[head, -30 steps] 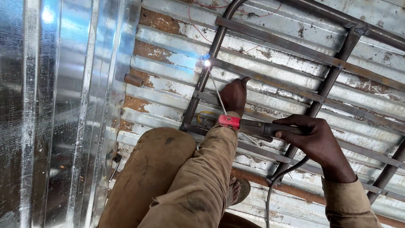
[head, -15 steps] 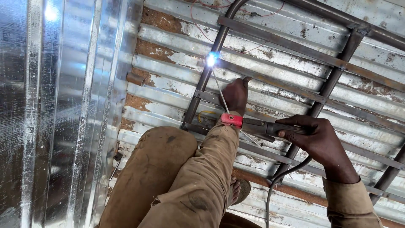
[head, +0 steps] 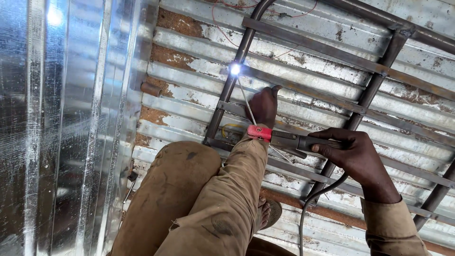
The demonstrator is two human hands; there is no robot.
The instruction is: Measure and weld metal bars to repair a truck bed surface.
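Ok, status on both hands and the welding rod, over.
Right hand grips electrode holder. Left hand rests on metal frame, beside rod. Arc lit at frame joint.

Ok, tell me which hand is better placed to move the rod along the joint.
Right, likely. The right hand grips the holder that carries the rod, its tip at the arc. The left hand only rests against the rod.

blocked left: shiny sheet wall | ahead: frame bars | gaps between bars
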